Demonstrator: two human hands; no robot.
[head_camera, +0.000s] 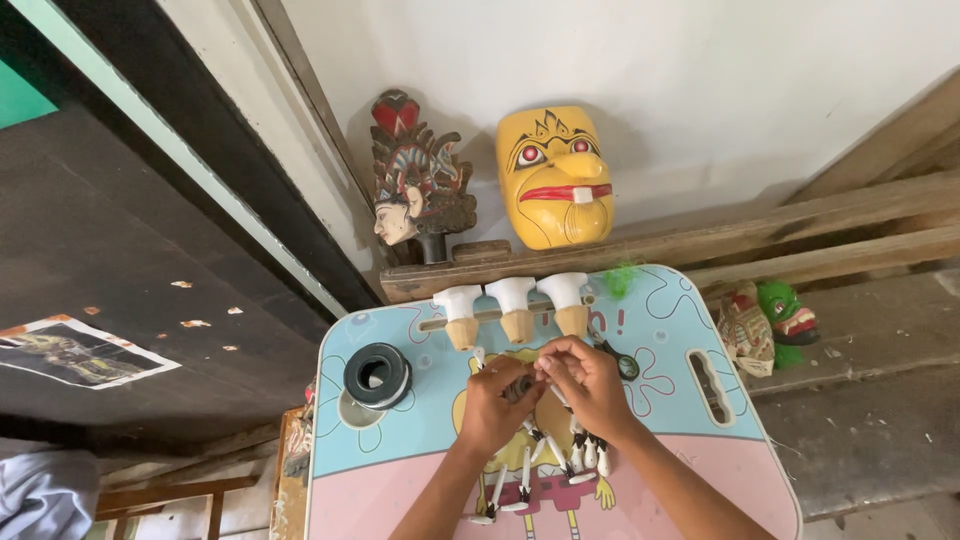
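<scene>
While both hands (545, 385) pinch a small dark part (519, 388), white pieces (530, 470) lie below

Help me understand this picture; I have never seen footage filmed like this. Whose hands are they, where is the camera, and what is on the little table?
The one camera sits on a person's head and looks down at their own bare hands. The left hand and right hand meet over a small dark piece, pinched between the fingertips. They work above a cartoon-printed folding table. On it lie a black tape roll, three white-capped wooden pieces on a stick, and small white-tipped parts. Behind stand a yellow mask and a carved puppet head.
</scene>
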